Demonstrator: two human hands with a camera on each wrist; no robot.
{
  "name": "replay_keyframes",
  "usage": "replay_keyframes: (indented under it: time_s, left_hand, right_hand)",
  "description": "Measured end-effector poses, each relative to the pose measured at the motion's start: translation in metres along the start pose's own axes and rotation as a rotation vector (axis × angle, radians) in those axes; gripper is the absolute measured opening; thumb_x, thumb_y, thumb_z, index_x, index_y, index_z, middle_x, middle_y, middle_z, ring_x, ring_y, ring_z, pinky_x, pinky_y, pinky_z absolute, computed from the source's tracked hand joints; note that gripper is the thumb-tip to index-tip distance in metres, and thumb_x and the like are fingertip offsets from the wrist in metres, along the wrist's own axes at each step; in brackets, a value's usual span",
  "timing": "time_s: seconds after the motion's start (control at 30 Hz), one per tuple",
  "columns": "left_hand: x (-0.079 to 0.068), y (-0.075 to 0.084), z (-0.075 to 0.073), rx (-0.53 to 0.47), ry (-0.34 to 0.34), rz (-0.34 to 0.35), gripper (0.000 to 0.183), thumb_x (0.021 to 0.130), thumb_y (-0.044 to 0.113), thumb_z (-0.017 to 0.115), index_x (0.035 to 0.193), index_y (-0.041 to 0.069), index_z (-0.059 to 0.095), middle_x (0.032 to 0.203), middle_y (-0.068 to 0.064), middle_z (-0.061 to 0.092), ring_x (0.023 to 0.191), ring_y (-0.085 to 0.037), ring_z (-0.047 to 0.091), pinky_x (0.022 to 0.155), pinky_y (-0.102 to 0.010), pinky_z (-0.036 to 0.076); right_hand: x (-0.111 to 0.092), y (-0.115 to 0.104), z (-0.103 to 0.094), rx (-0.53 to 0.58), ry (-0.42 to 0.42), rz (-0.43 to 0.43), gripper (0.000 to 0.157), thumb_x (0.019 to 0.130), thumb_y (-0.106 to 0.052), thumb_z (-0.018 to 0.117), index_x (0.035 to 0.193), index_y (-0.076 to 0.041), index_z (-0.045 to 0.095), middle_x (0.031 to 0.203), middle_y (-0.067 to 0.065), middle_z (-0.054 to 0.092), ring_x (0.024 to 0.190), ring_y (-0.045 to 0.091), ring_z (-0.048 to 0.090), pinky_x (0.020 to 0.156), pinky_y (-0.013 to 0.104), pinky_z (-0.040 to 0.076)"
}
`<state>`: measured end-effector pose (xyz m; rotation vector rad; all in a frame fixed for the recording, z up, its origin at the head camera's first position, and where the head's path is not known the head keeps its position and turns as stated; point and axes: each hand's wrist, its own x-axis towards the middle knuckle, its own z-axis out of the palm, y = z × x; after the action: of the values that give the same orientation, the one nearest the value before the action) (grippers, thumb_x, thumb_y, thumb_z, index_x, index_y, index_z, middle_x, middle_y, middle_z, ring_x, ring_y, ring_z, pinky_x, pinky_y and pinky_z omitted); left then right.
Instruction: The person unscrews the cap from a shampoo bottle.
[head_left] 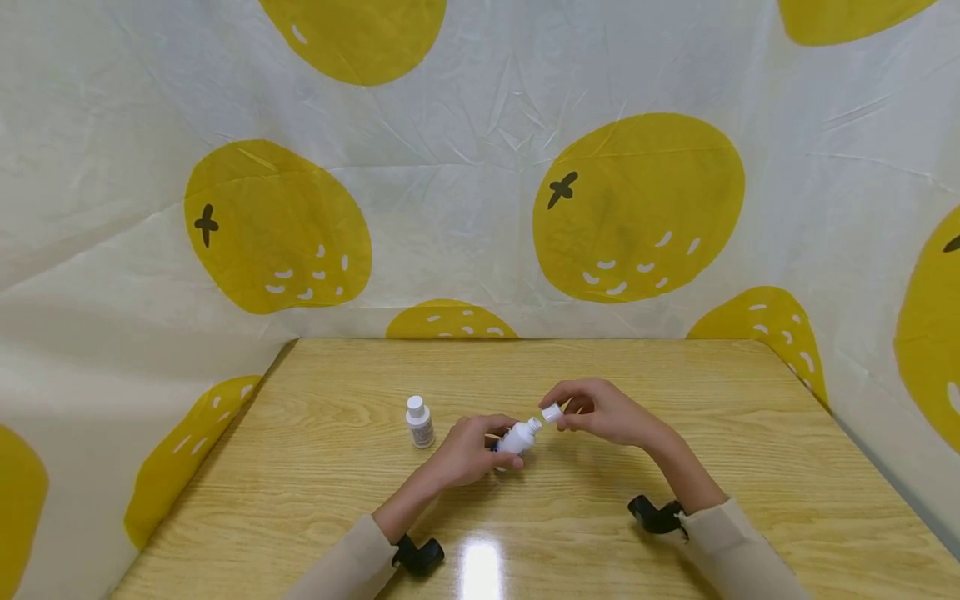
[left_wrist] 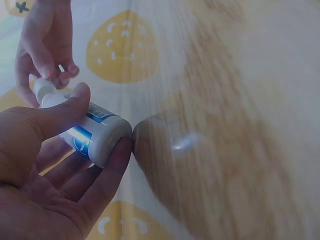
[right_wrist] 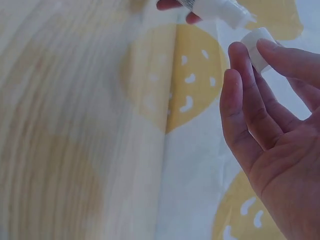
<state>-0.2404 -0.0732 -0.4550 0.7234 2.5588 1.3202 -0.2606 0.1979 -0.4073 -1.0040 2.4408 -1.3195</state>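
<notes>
Head view: the left hand holds the bottle, its thumb on the near side and fingers on the far side. The bottle is white and tilted, its mouth bare and pointing up and to the right. Just off that mouth is the white cap, pinched between the thumb and fingers of the right hand, to the right of the bottle. A second bottle stands upright to the left of the bottle, with its cap on. The table, of pale wood grain, spreads below the bottle on all sides. Behind the bottle, past the table's far edge, hangs a white cloth printed with big yellow fruit. A light sleeve covers the left forearm, nearer the viewer than the bottle.

Left wrist view: the bottle's base faces the camera, with a blue band on its side. The left thumb lies across the top of the bottle and the fingers curl under it. The right hand is at the bottle's far end; cap and neck are hard to tell apart there.

Right wrist view: the right hand's thumb and fingertips pinch the cap, a slim gap from the bottle's mouth. Left fingertips show beside the bottle.
</notes>
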Motion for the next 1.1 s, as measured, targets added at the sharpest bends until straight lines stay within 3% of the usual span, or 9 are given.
replay_keyframes:
  time_s: [0.17,0.5,0.73,1.1]
  left_hand:
    - [0.001,0.000,0.000,-0.009,0.011,-0.009,0.045,0.086,0.021,0.086,0.127,0.015,0.071,0.120,-0.011,0.075,0.104,-0.028,0.076,0.083,-0.034,0.063]
    - [0.000,-0.001,0.001,-0.045,0.026,-0.023,0.047,0.086,0.020,0.086,0.129,0.012,0.070,0.118,-0.011,0.074,0.103,-0.026,0.076,0.084,-0.032,0.063]
    - [0.002,-0.002,0.003,-0.110,0.032,-0.029,0.047,0.086,0.017,0.086,0.129,0.009,0.068,0.117,-0.013,0.073,0.104,-0.029,0.075,0.083,-0.034,0.064]
    - [0.002,0.001,0.005,-0.182,0.071,-0.059,0.047,0.087,0.012,0.085,0.128,0.005,0.065,0.120,-0.013,0.070,0.107,-0.033,0.074,0.086,-0.035,0.064]
  right_hand:
    - [-0.004,0.001,-0.010,-0.019,0.044,0.015,0.024,0.098,-0.007,0.069,0.123,-0.006,0.071,0.113,0.016,0.073,0.090,0.032,0.073,0.078,0.038,0.063]
    - [-0.014,0.006,-0.030,-0.041,0.115,0.054,0.027,0.100,-0.009,0.067,0.126,-0.005,0.070,0.109,0.021,0.072,0.082,0.012,0.070,0.073,0.027,0.060]
    - [-0.019,0.008,-0.036,-0.056,0.136,0.085,0.030,0.101,-0.008,0.063,0.130,0.000,0.066,0.112,0.025,0.071,0.084,0.013,0.070,0.074,0.028,0.061]
    - [-0.022,0.008,-0.041,-0.041,0.170,0.132,0.031,0.100,-0.016,0.068,0.127,0.000,0.063,0.106,0.017,0.072,0.083,0.021,0.070,0.074,0.035,0.063]
